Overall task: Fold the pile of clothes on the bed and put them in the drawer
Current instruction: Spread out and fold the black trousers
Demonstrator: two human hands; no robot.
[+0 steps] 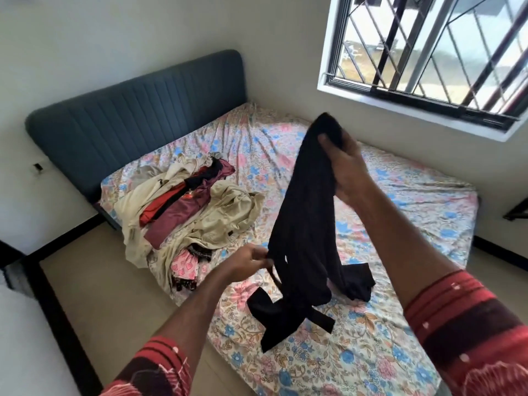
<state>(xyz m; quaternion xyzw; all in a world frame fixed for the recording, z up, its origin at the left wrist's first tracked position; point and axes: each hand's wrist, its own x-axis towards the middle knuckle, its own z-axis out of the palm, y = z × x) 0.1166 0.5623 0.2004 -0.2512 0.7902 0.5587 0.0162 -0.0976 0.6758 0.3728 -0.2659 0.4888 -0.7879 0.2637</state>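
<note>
While the right hand is raised over the bed, gripping the top of a black garment, the left hand pinches its lower edge. Soft, limp cloth hangs down, its ends trailing on the floral sheet. Beside it lies a rumpled pile of clothes in beige, maroon and red; the garment's exact shape is unclear.

A barred window fills the wall right of a blue padded headboard.
</note>
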